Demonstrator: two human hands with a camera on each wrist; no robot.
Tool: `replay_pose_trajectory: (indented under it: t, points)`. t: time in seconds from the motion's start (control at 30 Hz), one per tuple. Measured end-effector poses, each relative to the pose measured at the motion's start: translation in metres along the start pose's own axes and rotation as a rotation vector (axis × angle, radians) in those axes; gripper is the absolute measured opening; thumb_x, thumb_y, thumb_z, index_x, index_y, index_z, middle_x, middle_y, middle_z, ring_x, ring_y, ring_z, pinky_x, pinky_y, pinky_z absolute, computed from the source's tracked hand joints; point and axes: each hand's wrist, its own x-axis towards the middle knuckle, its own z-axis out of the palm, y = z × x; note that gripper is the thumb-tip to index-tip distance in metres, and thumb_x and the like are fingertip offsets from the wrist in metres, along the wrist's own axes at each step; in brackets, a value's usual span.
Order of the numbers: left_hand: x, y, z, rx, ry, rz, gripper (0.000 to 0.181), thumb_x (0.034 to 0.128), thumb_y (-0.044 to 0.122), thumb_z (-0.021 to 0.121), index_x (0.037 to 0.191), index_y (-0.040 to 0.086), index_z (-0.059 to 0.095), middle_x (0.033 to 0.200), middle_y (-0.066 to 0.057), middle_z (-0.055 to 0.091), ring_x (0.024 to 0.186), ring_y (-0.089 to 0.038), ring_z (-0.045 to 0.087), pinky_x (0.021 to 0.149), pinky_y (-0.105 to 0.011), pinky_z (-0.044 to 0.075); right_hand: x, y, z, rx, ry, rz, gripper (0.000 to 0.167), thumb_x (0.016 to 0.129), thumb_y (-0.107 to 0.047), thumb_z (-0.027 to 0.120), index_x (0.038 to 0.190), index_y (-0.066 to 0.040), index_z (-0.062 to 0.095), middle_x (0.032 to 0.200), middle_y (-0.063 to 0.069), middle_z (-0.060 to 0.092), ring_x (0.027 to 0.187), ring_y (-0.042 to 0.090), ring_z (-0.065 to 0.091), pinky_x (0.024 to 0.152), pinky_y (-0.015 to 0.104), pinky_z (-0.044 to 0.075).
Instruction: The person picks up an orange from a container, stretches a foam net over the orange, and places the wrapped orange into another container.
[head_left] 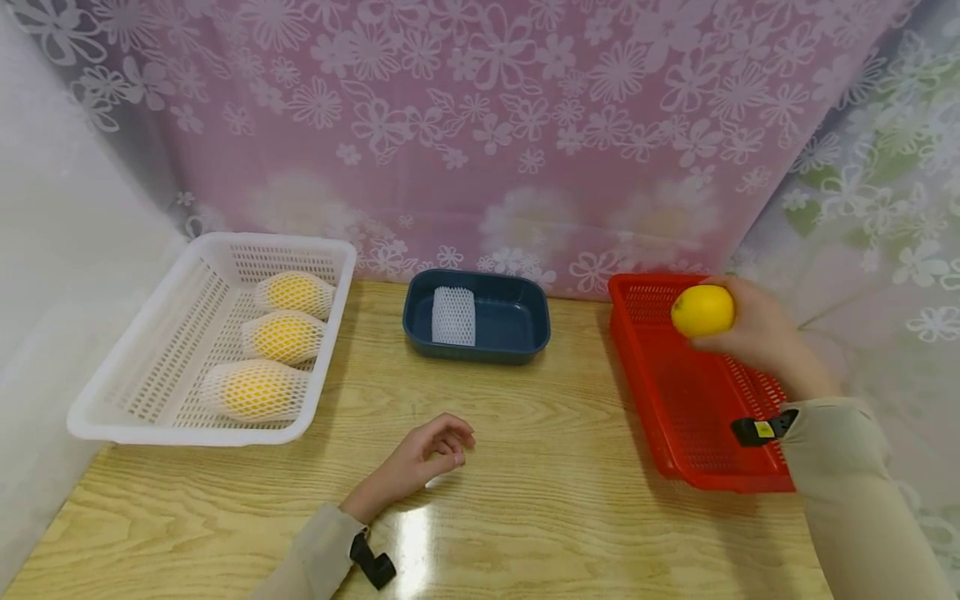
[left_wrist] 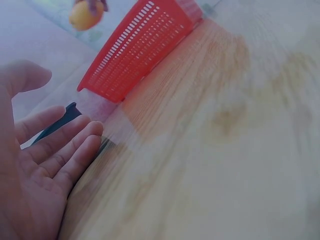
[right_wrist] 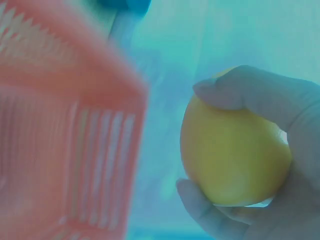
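My right hand grips a smooth yellow lemon, held up over the far part of the red basket. In the right wrist view, thumb and fingers curl round the lemon beside the blurred basket wall. My left hand is over the table in front of the dark blue tray, its fingers loosely bent and nothing in them. The left wrist view shows that palm empty. A white foam net sleeve lies in the left part of the dark blue tray.
On the left stands a white basket with three yellow fruits in white foam nets along its right side. All containers stand on a wood-grain table. A pink flowered curtain hangs behind.
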Motion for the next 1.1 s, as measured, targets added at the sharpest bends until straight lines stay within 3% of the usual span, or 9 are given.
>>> replay_pose_trajectory:
  t: [0.2,0.33,0.57,0.73,0.9,1.1]
  points:
    - [0.002,-0.008,0.001,0.032,0.045,-0.043,0.032,0.1003,0.004,0.056,0.13,-0.005,0.05,0.114,-0.021,0.06,0.09,-0.027,0.063,0.077,-0.033,0.055,-0.014,-0.071,0.013,0.069,0.04,-0.12,0.079,0.066,-0.007,0.091,0.133,-0.004,0.049,0.125,0.018,0.048,0.102,0.038,0.049,0.082,0.061,0.045]
    - [0.003,-0.009,0.002,0.024,0.068,-0.05,0.035,0.1005,0.007,0.057,0.132,-0.003,0.048,0.114,-0.022,0.06,0.09,-0.026,0.064,0.075,-0.033,0.055,-0.021,-0.107,0.03,0.09,0.068,-0.203,0.077,0.064,-0.006,0.091,0.131,-0.01,0.053,0.122,0.011,0.049,0.101,0.033,0.053,0.082,0.058,0.048]
    - [0.003,-0.007,0.003,0.032,0.055,-0.011,0.04,0.0979,0.004,0.061,0.134,-0.003,0.046,0.116,-0.024,0.06,0.091,-0.024,0.062,0.076,-0.034,0.054,-0.03,-0.143,0.073,0.075,0.03,-0.348,0.082,0.059,-0.012,0.095,0.13,-0.017,0.054,0.123,0.004,0.049,0.1,0.025,0.055,0.083,0.051,0.052]
    - [0.003,-0.009,0.002,0.041,0.047,-0.027,0.048,0.0934,0.007,0.069,0.135,-0.001,0.046,0.116,-0.019,0.06,0.088,-0.022,0.062,0.077,-0.032,0.054,-0.037,-0.156,0.113,0.195,0.006,-0.405,0.086,0.057,-0.011,0.095,0.132,-0.015,0.053,0.125,0.003,0.051,0.104,0.024,0.055,0.085,0.049,0.053]
    - [0.001,-0.011,0.001,0.005,0.026,-0.036,0.069,0.0881,0.007,0.075,0.146,0.004,0.037,0.126,-0.019,0.057,0.094,-0.03,0.063,0.079,-0.034,0.054,-0.043,-0.159,0.161,0.405,0.001,-0.385,0.086,0.058,-0.011,0.095,0.132,-0.013,0.052,0.126,0.003,0.053,0.109,0.023,0.054,0.088,0.049,0.051]
    - [0.0,-0.01,0.0,-0.01,0.041,-0.031,0.106,0.0818,-0.002,0.079,0.159,0.013,0.007,0.15,-0.017,0.038,0.12,-0.032,0.054,0.081,-0.039,0.054,-0.052,-0.16,0.219,0.676,-0.057,-0.198,0.084,0.065,-0.016,0.094,0.137,-0.014,0.049,0.129,0.002,0.055,0.108,0.023,0.057,0.091,0.046,0.049]
